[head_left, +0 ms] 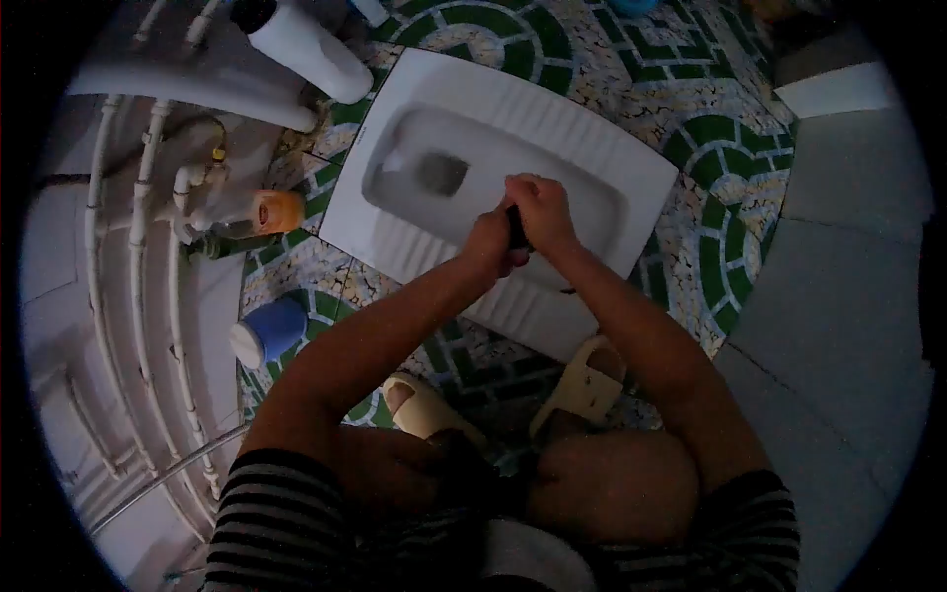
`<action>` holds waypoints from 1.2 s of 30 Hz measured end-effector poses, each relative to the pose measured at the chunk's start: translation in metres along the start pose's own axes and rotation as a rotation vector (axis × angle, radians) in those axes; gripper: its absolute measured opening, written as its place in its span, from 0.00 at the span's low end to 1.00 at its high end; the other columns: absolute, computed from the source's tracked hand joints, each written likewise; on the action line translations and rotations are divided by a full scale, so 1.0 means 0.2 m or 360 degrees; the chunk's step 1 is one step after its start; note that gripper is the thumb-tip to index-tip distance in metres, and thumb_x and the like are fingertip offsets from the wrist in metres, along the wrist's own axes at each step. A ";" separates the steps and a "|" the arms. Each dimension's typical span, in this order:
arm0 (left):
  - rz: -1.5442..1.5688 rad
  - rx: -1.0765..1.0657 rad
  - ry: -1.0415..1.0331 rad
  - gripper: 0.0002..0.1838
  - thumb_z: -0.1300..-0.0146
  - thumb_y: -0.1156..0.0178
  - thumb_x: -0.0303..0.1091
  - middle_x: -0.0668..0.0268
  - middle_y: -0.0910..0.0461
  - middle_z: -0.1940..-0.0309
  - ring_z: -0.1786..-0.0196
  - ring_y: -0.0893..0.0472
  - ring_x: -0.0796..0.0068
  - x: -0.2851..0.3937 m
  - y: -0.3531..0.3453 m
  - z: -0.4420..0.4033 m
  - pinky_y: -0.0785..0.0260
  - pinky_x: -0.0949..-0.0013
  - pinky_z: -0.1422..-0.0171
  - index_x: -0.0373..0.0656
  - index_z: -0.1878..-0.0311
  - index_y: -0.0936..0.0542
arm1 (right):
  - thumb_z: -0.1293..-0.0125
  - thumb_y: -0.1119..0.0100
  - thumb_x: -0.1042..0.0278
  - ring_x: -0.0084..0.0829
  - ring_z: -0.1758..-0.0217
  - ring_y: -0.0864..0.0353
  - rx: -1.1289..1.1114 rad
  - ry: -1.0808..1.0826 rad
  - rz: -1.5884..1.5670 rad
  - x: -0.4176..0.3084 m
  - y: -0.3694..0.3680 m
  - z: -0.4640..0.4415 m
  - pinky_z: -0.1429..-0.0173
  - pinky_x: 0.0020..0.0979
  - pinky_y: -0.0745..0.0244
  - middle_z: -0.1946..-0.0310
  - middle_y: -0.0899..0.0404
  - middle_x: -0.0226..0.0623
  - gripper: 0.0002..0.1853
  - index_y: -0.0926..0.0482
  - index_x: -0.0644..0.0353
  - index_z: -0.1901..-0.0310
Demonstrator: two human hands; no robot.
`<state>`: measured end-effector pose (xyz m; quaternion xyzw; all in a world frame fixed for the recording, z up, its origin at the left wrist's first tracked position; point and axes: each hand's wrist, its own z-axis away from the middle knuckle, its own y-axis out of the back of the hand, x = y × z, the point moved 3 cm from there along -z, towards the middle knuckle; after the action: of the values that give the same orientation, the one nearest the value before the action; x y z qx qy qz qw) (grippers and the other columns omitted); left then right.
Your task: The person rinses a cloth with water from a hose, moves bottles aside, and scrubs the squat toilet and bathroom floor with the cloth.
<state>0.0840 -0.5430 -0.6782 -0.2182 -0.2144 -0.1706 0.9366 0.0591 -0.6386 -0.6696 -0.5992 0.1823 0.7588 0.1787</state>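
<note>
Both of my hands are together over the white squat toilet [631, 163], above its basin. My left hand [486, 239] is closed, with its fingers against a small dark object [517, 229]. On the other side of that object, my right hand [543, 209] is closed too, its fingers curled over the top. The object is mostly hidden between the hands, and the dim light does not show its kind. Below them are my feet in cream slippers [419, 407], at the toilet's near edge.
White pipes [148, 197] run along the left wall. Beside them lies a clear bottle with an orange label [279, 212]. A blue container with a pale end [271, 331] lies on the patterned tile floor [725, 148]. A thick white pipe [316, 54] stands at the upper left.
</note>
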 end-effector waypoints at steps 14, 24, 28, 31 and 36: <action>-0.0590 -0.0038 -0.0092 0.28 0.39 0.45 0.56 0.61 0.24 0.67 0.82 0.40 0.80 0.15 0.04 0.07 0.48 0.75 0.80 0.43 0.46 0.32 | 0.41 0.49 0.70 0.33 0.53 0.24 0.0212 -0.0486 -0.0941 0.13 0.15 0.03 0.48 0.34 0.26 0.54 0.25 0.38 0.18 0.28 0.60 0.48; -0.0349 0.0147 -0.0293 0.15 0.34 0.51 0.37 0.63 0.23 0.73 0.82 0.34 0.78 0.17 0.22 -0.09 0.46 0.75 0.82 0.43 0.47 0.29 | 0.45 0.45 0.66 0.32 0.61 0.23 -0.0384 -0.0661 -0.0533 0.19 0.17 0.01 0.55 0.33 0.26 0.61 0.23 0.37 0.22 0.29 0.64 0.48; -0.0437 0.0164 -0.0300 0.20 0.34 0.53 0.34 0.55 0.21 0.61 0.80 0.33 0.77 0.19 0.27 -0.07 0.44 0.73 0.81 0.40 0.40 0.36 | 0.45 0.43 0.58 0.32 0.64 0.24 0.0031 -0.0965 -0.0889 0.38 0.26 0.00 0.57 0.34 0.27 0.65 0.23 0.34 0.20 0.27 0.62 0.54; -0.0840 0.0218 -0.0601 0.26 0.35 0.54 0.32 0.52 0.21 0.56 0.79 0.31 0.75 0.18 0.25 -0.08 0.41 0.72 0.80 0.36 0.35 0.45 | 0.45 0.43 0.58 0.34 0.65 0.24 0.0099 -0.1025 -0.1270 0.39 0.29 0.00 0.56 0.37 0.26 0.64 0.24 0.34 0.17 0.27 0.60 0.58; -0.1504 0.0139 -0.0731 0.24 0.37 0.53 0.32 0.53 0.19 0.65 0.75 0.23 0.69 0.16 0.10 -0.03 0.33 0.70 0.71 0.32 0.39 0.41 | 0.43 0.48 0.63 0.36 0.52 0.28 0.0208 -0.1203 -0.1241 0.47 0.26 0.02 0.41 0.38 0.33 0.56 0.27 0.35 0.16 0.29 0.59 0.53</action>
<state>0.1210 -0.5351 -0.6751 -0.0904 -0.4960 -0.5130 0.6947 0.0103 -0.6762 -0.7572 -0.2957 -0.0834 0.7859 0.5367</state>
